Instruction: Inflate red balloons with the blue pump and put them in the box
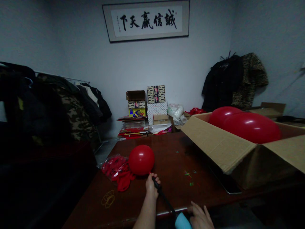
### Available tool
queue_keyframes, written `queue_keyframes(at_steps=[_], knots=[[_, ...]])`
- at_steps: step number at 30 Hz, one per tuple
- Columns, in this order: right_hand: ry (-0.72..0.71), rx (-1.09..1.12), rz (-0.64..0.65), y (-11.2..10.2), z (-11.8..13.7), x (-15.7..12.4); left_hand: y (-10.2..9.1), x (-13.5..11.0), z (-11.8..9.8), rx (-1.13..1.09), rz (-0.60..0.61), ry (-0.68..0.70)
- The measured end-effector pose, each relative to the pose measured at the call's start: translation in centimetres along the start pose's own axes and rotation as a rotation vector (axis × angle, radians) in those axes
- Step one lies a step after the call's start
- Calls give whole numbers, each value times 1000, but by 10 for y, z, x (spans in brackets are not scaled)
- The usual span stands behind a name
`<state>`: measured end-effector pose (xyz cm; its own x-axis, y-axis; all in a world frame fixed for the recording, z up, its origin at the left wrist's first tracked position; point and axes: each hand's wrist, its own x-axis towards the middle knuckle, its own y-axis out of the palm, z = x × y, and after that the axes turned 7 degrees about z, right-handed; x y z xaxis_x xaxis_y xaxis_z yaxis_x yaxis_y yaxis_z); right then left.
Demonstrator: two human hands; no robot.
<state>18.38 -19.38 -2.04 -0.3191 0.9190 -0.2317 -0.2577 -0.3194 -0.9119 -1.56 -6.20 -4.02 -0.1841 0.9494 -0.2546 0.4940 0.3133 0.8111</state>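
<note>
A red balloon (141, 160), partly inflated and round, rests over the table with its neck at my left hand (152, 184). The fingers of that hand are closed round the balloon's neck and a black nozzle. From there a thin black tube (168, 202) runs down to a light blue pump (182, 221), cut off by the bottom edge of the view. My right hand (200, 217) is beside the pump with its fingers stretched out and apart. Whether its hidden side touches the pump, I cannot tell.
Left of the balloon lies a plastic bag of red balloons (116, 168), with yellow rubber bands (108, 199) nearer me. A cardboard box (221, 143) holding large red balloons (252, 127) stands at right. A flat dark device (226, 183) lies beside it on the brown table (166, 152).
</note>
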Motion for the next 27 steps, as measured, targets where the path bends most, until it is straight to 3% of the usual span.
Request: queue_keyframes(at_steps=[3, 7, 11, 17, 23, 27], knots=[[-25, 6, 4, -11, 14, 4, -2, -2, 0, -9, 31, -6], [-10, 23, -86, -19, 33, 13, -4, -5, 1, -8, 73, -15], [4, 34, -182, -22, 49, 33, -5, -8, 1, -41, 87, -57], [20, 45, -216, -20, 69, 61, -2, -9, -2, -28, 96, -61], [-12, 1, -279, -10, 63, 44, -1, -8, 1, -3, 75, -6], [-33, -15, -208, -1, 41, 19, -6, -6, 3, -21, 92, 5]])
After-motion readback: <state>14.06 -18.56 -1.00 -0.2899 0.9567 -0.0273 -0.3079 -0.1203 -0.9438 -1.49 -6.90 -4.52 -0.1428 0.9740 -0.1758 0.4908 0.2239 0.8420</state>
